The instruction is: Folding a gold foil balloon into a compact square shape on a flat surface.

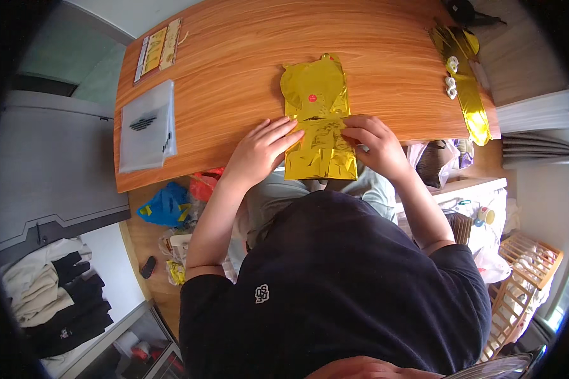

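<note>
A flat gold foil balloon (316, 91) lies at the table's front edge, a round red sticker on its upper part. A crease runs across its middle, and its wrinkled lower part reaches over the edge toward my lap. At the left side of the crease, my left hand (262, 148) grips the foil, fingertips on top. My right hand (376, 144) pinches the opposite side with bent fingers. Both thumbs are partly hidden.
Clear plastic sleeves (146, 129) and a gold-and-white printed card (159, 52) lie on the table's left. More gold foil (471, 104) with small white ribbon rolls (451, 85) lies at the right edge. A blue bag (164, 203) sits below left; a wooden rack (525, 271) stands lower right.
</note>
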The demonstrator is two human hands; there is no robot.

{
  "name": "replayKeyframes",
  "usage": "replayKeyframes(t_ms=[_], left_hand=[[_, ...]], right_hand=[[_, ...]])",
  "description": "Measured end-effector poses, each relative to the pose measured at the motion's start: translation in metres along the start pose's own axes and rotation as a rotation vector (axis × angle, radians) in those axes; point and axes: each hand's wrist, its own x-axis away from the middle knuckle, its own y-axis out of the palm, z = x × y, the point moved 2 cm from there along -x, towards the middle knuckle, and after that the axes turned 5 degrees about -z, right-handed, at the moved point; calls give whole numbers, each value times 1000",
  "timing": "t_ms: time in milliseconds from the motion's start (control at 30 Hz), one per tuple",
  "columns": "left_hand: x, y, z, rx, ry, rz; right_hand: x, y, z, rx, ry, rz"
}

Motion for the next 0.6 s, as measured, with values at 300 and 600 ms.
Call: replayKeyframes(t_ms=[300, 600], left_hand=[[-3, 1, -2, 111, -80, 68], [-8, 1, -4, 140, -94, 119]], right_hand=[[5, -2, 6, 84, -19, -62], [-2, 0, 9, 72, 26, -39]])
